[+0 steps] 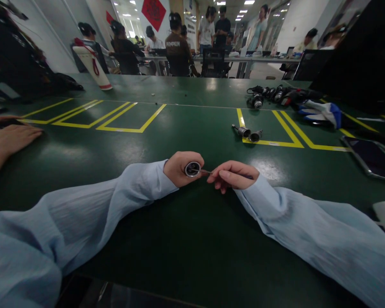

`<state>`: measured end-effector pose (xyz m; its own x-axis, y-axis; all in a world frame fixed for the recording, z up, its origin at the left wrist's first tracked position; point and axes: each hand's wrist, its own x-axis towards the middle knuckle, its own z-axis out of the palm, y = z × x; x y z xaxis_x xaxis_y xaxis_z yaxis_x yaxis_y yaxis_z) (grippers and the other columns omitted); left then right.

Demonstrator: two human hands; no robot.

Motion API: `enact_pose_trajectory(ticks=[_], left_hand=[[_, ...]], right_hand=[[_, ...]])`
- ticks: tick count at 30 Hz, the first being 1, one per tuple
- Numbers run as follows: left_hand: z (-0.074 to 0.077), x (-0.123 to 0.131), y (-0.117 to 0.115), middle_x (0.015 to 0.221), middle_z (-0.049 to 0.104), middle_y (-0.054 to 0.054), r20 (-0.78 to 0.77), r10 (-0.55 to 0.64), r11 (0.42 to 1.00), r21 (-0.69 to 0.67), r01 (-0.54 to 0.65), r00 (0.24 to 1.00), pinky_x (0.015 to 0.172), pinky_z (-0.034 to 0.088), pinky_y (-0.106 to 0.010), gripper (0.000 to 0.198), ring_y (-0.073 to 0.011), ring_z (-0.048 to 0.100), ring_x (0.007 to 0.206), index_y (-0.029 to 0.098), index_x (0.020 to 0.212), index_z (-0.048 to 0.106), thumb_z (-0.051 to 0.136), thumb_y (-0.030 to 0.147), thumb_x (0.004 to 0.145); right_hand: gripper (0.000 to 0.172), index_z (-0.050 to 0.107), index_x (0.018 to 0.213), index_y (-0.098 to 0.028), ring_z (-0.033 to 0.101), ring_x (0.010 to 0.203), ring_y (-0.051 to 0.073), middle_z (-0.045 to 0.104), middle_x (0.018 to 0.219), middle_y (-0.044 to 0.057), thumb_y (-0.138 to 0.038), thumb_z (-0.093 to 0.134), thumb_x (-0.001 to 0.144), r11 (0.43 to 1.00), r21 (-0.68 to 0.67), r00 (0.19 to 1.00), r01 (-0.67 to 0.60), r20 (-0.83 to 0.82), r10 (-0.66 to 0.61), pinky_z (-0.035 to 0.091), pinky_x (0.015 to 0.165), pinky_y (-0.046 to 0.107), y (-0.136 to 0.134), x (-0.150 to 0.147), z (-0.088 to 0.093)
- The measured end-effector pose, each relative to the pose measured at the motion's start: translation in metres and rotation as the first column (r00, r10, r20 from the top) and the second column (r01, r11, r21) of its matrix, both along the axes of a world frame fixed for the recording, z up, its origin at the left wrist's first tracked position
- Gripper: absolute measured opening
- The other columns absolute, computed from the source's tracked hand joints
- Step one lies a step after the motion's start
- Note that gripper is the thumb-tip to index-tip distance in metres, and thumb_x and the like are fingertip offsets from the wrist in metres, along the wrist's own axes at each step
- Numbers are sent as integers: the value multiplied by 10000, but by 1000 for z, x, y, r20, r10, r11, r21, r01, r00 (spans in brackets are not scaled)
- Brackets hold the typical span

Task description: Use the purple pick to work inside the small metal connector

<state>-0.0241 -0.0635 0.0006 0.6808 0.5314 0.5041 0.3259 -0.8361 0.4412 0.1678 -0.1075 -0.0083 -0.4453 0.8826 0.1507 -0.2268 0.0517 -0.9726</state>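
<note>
My left hand (pixel 182 169) is closed around a round metal connector (pixel 188 172). Its open end faces me, with a silvery rim and a dark inside; the fingers hide the rest of its body. Between the fingers of my right hand (pixel 232 174) is a thin screwdriver (pixel 205 171) with a slim metal shaft. The shaft points left, and its tip reaches into the connector's open end. Most of the handle is covered by my fingers. Both hands are just above the green table (pixel 186 239).
Two metal connector parts (pixel 248 134) lie by yellow tape at the right. Behind them are cabled connectors (pixel 258 100) and a blue-white glove (pixel 321 112). A phone (pixel 372 156) lies far right. Another person's hand (pixel 11 134) rests at the left; a white cup (pixel 94 68) stands farther back.
</note>
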Motion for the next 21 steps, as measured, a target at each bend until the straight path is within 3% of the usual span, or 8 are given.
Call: enact_pose_trajectory(ticks=[3, 10, 17, 21], left_hand=[[-1, 0, 2, 551, 473, 28, 25, -30, 999, 34, 29, 999, 450, 345, -172, 180, -63, 429, 484, 145, 617, 469, 575, 241, 726], [-1, 1, 0, 553, 464, 32, -29, 57, 995, 85, -55, 998, 449, 330, -175, 160, -58, 417, 472, 143, 627, 466, 560, 200, 743], [0, 1, -1, 534, 456, 32, 28, 88, 991, 100, -91, 996, 441, 333, -176, 198, -61, 418, 464, 146, 613, 461, 553, 240, 760], [-1, 0, 2, 546, 473, 27, 2, 31, 984, 177, -31, 1000, 440, 336, -169, 166, -59, 429, 468, 143, 630, 472, 562, 215, 749]], right_hand=[[169, 630, 746, -156, 581, 615, 101, 680, 752, 37, -319, 587, 753, 1000, -30, 999, -9, -32, 8, 462, 512, 210, 2, 3, 1], [177, 632, 693, -148, 585, 604, 109, 657, 666, 38, -267, 541, 786, 971, 201, 976, 131, 144, -162, 471, 534, 219, -6, 4, 5], [165, 623, 738, -155, 584, 603, 107, 665, 718, 40, -299, 554, 778, 990, 124, 997, 59, 49, -66, 467, 496, 208, -4, 1, 2], [176, 622, 727, -153, 585, 603, 109, 663, 700, 37, -304, 550, 779, 988, 128, 995, 85, 34, -90, 472, 517, 221, -4, 3, 3]])
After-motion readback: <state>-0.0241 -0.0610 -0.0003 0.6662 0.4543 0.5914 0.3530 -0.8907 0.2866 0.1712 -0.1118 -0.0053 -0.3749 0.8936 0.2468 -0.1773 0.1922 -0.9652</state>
